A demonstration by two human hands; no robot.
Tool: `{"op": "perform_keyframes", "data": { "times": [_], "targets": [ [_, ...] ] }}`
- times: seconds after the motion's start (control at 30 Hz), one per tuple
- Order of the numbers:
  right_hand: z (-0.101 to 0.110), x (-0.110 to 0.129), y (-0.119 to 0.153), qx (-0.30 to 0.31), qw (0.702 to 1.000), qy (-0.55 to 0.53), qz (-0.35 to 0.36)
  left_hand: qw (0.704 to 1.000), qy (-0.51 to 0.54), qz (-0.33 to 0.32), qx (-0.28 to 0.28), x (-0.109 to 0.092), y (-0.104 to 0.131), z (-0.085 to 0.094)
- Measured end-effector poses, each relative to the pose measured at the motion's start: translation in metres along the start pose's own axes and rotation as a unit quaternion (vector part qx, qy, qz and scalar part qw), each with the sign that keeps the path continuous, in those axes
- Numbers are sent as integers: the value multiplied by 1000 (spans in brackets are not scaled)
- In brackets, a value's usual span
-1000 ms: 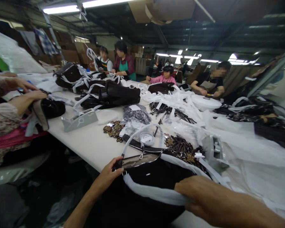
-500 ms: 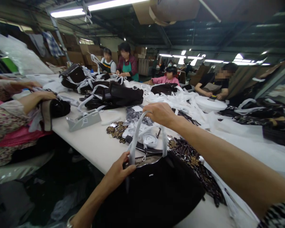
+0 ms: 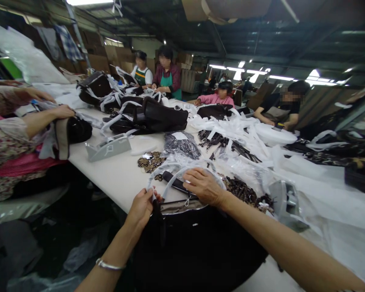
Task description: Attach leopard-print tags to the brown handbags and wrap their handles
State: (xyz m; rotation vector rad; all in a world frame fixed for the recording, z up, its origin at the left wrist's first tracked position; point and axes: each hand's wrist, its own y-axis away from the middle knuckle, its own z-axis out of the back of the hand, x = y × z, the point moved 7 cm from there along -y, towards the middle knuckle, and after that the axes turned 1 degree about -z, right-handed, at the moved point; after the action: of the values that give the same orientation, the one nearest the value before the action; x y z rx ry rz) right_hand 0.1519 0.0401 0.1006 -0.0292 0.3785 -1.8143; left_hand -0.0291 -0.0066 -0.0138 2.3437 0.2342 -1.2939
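At the near edge of a long white table [image 3: 115,178] in a busy workshop, a person handles one large black fabric handbag [image 3: 197,243] w/ a silver metal top frame, half on the table, half hanging toward the lap. Left to right: a co-worker in a floral sleeve [image 3: 6,142] grips a small dark bag w/ a tan flap [image 3: 69,132]; next, one grey tape dispenser [image 3: 108,147]; then the person's left hand [image 3: 142,205], fingers closed in a pinch on the white-wrapped carry handle [image 3: 170,178] where it meets the bag's left corner. Half a sec ago that handle stood upright, lifted high by the right hand [image 3: 203,186]; now the right hand has dropped and lies palm-down, fingers curled over the handle loops, pressing them flat toward the frame — judged, the wrapped handles are being folded down & held, not raised. Two white loops show at the bag mouth. Beyond: one heap of brown-patterned tags [image 3: 150,161], one clear packet of dark hardware [image 3: 181,144], a second heap of brown fittings [image 3: 243,190] right of the hand, approx. three stacked black bags [image 3: 158,115] mid-table, loose white wrap strips [image 3: 231,125], a second grey dispenser [image 3: 287,198] far right. Four more seated workers at the far side, plus the one at left.
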Motion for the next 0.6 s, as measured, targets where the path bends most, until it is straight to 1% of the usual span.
{"op": "perform_keyframes", "data": {
  "times": [0.03,0.1,0.13,0.17,0.2,0.23,0.27,0.3,0.33,0.37,0.4,0.43,0.47,0.53,0.57,0.6],
  "targets": [
    [-9,-2,3,27,999,-12,-15,1000,-6,1,-1,0,-2,-1],
    [-32,-14,8,114,989,-36,-90,1000,-30,-3,-8,-2,-4,-1],
    [-43,-22,12,155,978,-41,-136,997,-64,-30,-19,-8,-2,-1],
    [-52,-30,15,184,966,-40,-178,989,-116,-81,-33,-17,3,-2],
    [-59,-38,18,201,956,-36,-212,971,-179,-151,-45,-29,12,-5],
    [-65,-44,20,207,949,-30,-235,941,-246,-228,-47,-42,24,-12],
    [-70,-48,21,210,946,-25,-246,903,-308,-297,-29,-50,38,-22],
    [-75,-52,23,213,943,-22,-255,869,-360,-340,14,-52,52,-36],
    [-79,-55,24,214,941,-18,-263,843,-400,-353,76,-48,62,-50],
    [-81,-58,24,213,939,-12,-271,818,-441,-342,140,-38,71,-64],
    [-83,-60,24,210,937,-5,-279,788,-490,-318,194,-26,76,-74],
    [-83,-62,24,208,935,2,-287,752,-546,-289,230,-12,78,-82],
    [-83,-63,24,206,934,8,-292,712,-602,-262,249,1,78,-85],
    [-81,-62,23,204,935,17,-291,634,-692,-231,257,19,73,-87],
    [-79,-60,22,202,936,20,-286,606,-717,-228,260,25,70,-86],
    [-78,-58,22,199,939,21,-281,589,-727,-230,266,29,68,-86]
  ]
}}
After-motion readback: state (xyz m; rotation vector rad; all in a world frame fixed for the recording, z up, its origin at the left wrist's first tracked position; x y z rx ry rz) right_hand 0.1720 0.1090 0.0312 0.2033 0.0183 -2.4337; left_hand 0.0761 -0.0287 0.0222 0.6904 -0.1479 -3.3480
